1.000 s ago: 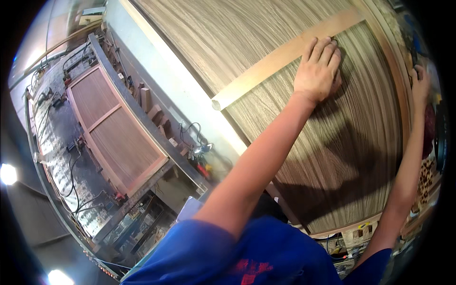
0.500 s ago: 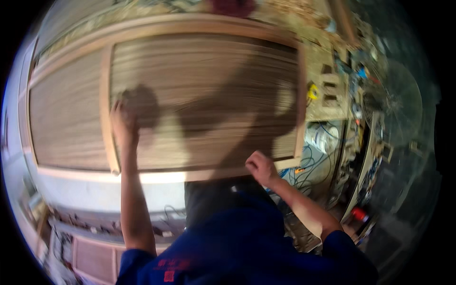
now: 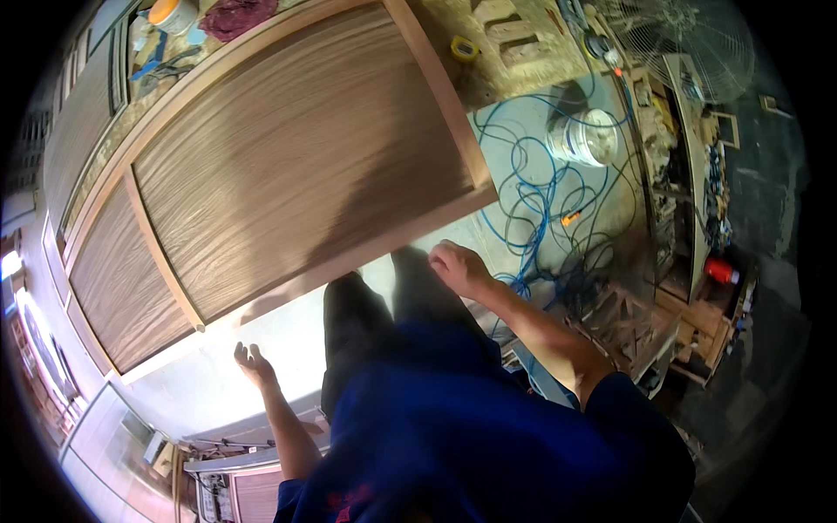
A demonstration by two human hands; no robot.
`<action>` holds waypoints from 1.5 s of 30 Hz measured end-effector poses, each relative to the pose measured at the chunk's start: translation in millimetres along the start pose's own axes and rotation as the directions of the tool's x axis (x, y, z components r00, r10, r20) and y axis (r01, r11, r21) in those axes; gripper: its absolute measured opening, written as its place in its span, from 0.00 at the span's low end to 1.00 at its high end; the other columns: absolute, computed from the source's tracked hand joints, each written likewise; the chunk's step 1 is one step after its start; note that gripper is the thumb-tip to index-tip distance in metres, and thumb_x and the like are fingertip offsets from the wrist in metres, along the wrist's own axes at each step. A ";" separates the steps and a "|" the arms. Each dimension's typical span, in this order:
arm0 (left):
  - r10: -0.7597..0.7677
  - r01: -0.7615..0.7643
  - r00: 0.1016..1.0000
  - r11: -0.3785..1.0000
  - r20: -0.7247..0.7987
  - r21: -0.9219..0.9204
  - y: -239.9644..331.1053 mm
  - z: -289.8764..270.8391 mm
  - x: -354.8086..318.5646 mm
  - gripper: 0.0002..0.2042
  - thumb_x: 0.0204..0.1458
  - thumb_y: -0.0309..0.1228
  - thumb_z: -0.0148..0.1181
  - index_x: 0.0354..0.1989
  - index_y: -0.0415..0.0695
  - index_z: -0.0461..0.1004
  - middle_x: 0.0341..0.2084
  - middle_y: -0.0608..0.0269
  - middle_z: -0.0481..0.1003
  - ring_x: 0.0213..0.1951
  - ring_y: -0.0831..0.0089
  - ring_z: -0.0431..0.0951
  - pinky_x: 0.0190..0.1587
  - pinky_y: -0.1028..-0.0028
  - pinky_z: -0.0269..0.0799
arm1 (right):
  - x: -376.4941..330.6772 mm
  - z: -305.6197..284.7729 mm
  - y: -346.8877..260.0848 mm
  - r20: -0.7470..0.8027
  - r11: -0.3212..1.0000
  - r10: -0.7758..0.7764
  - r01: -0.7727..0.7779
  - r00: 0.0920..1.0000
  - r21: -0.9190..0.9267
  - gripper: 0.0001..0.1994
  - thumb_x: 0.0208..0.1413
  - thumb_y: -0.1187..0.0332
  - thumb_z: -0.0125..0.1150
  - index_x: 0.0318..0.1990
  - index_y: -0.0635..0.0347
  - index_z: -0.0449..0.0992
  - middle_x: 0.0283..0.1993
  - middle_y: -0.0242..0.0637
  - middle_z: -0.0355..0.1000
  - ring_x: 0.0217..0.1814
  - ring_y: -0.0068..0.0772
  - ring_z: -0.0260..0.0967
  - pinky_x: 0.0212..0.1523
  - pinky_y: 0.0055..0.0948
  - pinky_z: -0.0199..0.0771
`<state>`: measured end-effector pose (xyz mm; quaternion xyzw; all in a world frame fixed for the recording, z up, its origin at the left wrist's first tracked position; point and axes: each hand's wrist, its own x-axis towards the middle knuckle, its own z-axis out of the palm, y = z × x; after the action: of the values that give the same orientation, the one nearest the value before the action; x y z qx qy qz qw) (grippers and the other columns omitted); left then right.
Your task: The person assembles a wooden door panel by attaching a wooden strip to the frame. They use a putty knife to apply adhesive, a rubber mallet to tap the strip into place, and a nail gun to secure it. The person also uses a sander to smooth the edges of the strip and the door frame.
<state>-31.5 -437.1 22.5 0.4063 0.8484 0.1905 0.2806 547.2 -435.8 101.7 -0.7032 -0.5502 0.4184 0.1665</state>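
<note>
A large wooden panel (image 3: 296,148), brown-grained with a lighter wood frame (image 3: 162,248) and a crossbar, lies at a slant in front of me. My left hand (image 3: 254,363) hangs over the pale floor, just off the panel's near edge. Its fingers are apart and nothing is in them. By the panel's near right corner is my right hand (image 3: 459,268), off the wood with its fingers curled in. The inside of that hand is hidden, so I cannot make out whether it holds anything.
Blue hoses (image 3: 539,205) lie tangled on the floor at right beside a white bucket (image 3: 586,138). A yellow tape measure (image 3: 465,49) and wood blocks sit on the work surface beyond the panel. A fan (image 3: 676,44) and cluttered shelving (image 3: 676,174) stand farther right.
My left hand has come off the panel, back toward me. My right hand has shifted slightly left and up in the picture. My view has turned, so the panel now sits slanted.
</note>
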 end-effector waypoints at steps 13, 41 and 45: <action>-0.191 0.255 0.872 0.963 0.450 -0.086 -38.2 -41.8 31.0 0.23 0.68 0.40 0.57 0.66 0.40 0.68 0.59 0.56 0.74 0.55 0.62 0.79 0.56 0.61 0.75 | 85.1 -53.5 135.4 -0.593 0.803 0.596 -0.401 0.541 0.442 0.27 0.60 0.46 0.71 0.38 0.69 0.80 0.34 0.43 0.80 0.39 0.38 0.79 0.46 0.41 0.78; -0.035 -0.057 0.843 0.986 0.537 0.154 82.0 40.3 -70.4 0.21 0.63 0.35 0.63 0.61 0.38 0.75 0.54 0.49 0.80 0.51 0.59 0.82 0.55 0.63 0.77 | 55.4 -91.4 159.1 -0.330 0.860 0.413 -0.245 0.849 0.447 0.15 0.62 0.60 0.69 0.46 0.64 0.77 0.40 0.38 0.74 0.41 0.38 0.73 0.46 0.37 0.78; -0.085 0.005 0.864 0.987 0.496 0.160 56.2 25.1 -75.8 0.21 0.61 0.36 0.64 0.59 0.39 0.76 0.53 0.51 0.80 0.48 0.61 0.83 0.51 0.65 0.78 | 107.0 -111.3 106.5 -0.604 0.977 -0.140 0.011 0.784 -0.212 0.17 0.64 0.72 0.61 0.58 0.66 0.74 0.58 0.55 0.74 0.60 0.64 0.72 0.60 0.50 0.75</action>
<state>55.8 -461.5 58.5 0.4422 0.7678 0.0059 0.4636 705.4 -349.1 50.6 -0.7912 -0.5322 0.1029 0.2832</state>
